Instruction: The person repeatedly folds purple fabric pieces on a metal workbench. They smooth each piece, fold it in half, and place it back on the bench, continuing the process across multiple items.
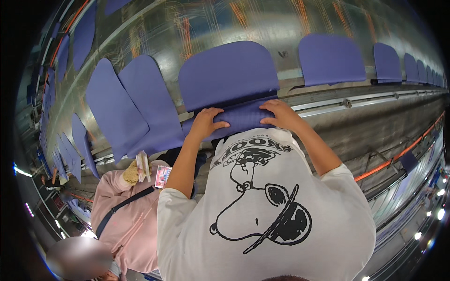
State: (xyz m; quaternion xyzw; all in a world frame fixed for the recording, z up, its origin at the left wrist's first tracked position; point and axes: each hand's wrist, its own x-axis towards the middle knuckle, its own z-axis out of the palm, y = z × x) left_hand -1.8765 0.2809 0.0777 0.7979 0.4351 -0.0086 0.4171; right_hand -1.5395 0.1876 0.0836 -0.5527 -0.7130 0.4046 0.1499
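In front of me a purple sheet with a rounded far end (228, 72) lies on a shiny metal surface. Its near part is curled over into a roll (243, 114) with a fine dotted texture, close against my white shirt. My left hand (207, 122) grips the left part of this roll, thumb pointing inward. Opposite it, my right hand (279, 114) holds the right part, its fingers bent over the top. A dark gap separates the roll from the flat part. The underside of the roll is hidden.
Two overlapping purple sheets (126, 103) lie to my left, and another purple sheet (331, 58) to my right, with several beyond. A metal rail (347, 103) runs along the near edge. At left, a co-worker in pink (129, 201) holds small pale items (143, 166) near a colourful card (162, 176).
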